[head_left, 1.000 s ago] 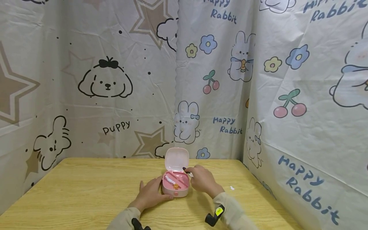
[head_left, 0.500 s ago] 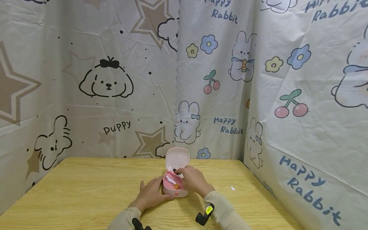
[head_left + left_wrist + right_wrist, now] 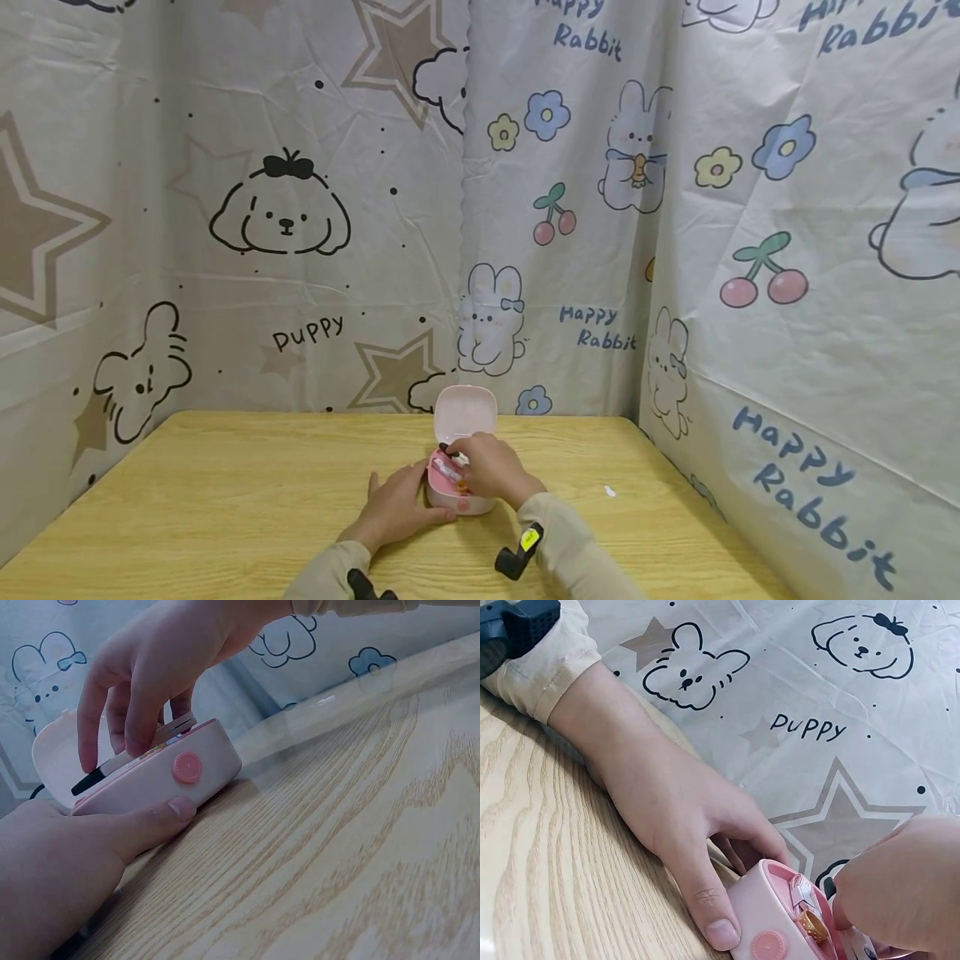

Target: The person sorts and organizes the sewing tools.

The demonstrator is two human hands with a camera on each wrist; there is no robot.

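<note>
A small pale-pink box [image 3: 448,502] stands on the table, its lid [image 3: 465,411] raised at the back. My left hand [image 3: 397,504] grips the box's left side, thumb against the front beside a round pink button [image 3: 187,767]. Above the box's inside, my right hand [image 3: 491,468] pinches a slim whitish stick with a black end [image 3: 88,782]; the stick slants low across the opening. Inside the box lie a gold ring-like piece [image 3: 813,927] and a white piece [image 3: 803,891]. My right hand hides the box's right half in the head view.
The box rests on a wood-grain table [image 3: 262,483]. A small white scrap [image 3: 610,492] lies on it to the right. Printed curtains [image 3: 375,208] stand behind the table and along its sides.
My right hand has moved left with the black-ended stick, from the box's right edge to over its inside. My left hand has stayed on the box.
</note>
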